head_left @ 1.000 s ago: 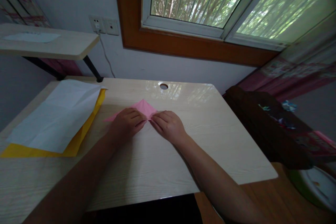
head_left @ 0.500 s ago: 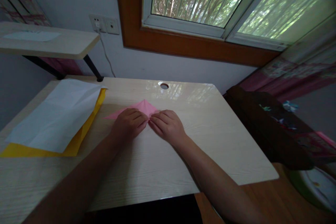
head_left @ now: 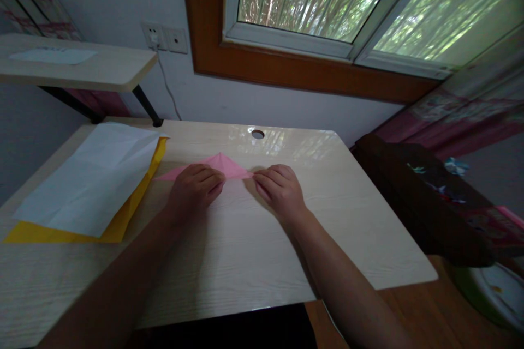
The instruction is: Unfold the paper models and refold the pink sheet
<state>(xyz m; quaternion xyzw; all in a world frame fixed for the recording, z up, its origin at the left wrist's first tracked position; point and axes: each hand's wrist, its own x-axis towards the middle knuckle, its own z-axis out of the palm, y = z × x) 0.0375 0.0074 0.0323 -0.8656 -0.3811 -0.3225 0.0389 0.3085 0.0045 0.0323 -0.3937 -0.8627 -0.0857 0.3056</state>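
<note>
A folded sheet of pink paper [head_left: 223,162] lies near the middle of the desk, its peak pointing to the window and its two long tips to left and right. My left hand [head_left: 197,185] is closed on the paper's lower left edge and hides part of it. At the right tip, the fingers of my right hand [head_left: 280,188] are pinched together on the pink paper. The lower edge of the paper between the hands looks nearly straight.
White paper [head_left: 90,180] lies over a yellow sheet [head_left: 117,226] on the desk's left side. A raised shelf [head_left: 110,71] stands at the back left. The pale wooden desk [head_left: 347,218] has a round cable hole [head_left: 257,134] near its back edge. A dark cabinet [head_left: 413,196] is at the right.
My right hand has moved right, away from my left hand, along the paper to its right tip. The left hand has shifted slightly left and stays on the paper.
</note>
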